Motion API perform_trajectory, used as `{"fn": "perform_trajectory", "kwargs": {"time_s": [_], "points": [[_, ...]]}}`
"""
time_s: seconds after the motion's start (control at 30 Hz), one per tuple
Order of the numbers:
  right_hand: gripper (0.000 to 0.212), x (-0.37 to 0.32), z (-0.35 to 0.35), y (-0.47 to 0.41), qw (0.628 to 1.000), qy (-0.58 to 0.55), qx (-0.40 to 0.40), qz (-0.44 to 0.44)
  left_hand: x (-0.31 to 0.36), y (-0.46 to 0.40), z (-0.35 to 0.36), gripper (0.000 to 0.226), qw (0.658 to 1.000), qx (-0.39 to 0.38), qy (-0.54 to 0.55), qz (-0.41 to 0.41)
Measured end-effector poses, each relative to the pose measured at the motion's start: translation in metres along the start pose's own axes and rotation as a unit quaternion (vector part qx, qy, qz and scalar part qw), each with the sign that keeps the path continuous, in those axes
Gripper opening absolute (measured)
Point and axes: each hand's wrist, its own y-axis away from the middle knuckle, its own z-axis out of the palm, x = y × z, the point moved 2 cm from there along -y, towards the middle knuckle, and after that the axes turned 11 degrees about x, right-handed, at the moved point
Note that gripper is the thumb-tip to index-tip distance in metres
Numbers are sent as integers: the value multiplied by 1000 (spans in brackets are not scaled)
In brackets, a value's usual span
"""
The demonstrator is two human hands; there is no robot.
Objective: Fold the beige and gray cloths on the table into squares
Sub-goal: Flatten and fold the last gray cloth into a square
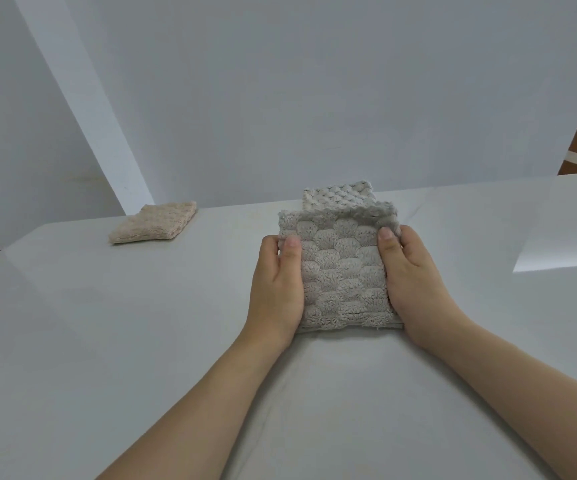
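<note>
Folding the gray cloth (340,268) at mid-table (107,323), left hand (276,285) and right hand (410,282) pinching its sides, thumbs on top. Needing far edges matched before pressing flat. Lying folded at far left: beige cloth (153,223).

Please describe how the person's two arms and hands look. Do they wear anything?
Both forearms are bare, with no sleeve in view. The left hand and right hand wear no gloves. No ring, watch or bracelet shows on either. The thumbnails are short and unpainted.
</note>
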Motion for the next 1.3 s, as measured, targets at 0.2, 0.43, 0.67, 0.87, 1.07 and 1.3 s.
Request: {"fn": "perform_trajectory", "kwargs": {"time_s": [0.2, 0.43, 0.67, 0.87, 1.07, 1.3], "points": [[16, -1, -1, 0, 998, 54, 3, -29, -8, -5, 2, 23, 1000, -3, -1, -13], [18, 2, -2, -3, 984, 165, 26, -59, -4, -1, 1, 22, 989, 32, -134, 62], [20, 5, -1, -4, 983, 178, 27, -41, -7, -1, 3, 27, 976, 25, -205, 72], [23, -4, -13, -9, 983, 183, 17, 28, 16, 7, 24, 26, 938, -23, -347, 14], [25, -41, -80, -36, 955, 281, -35, 87, 72, 29, 76, 26, 921, -67, -381, -46], [25, -47, -152, -62, 924, 350, -41, 150, 100, 58, 145, 23, 898, -110, -424, -43]]}}
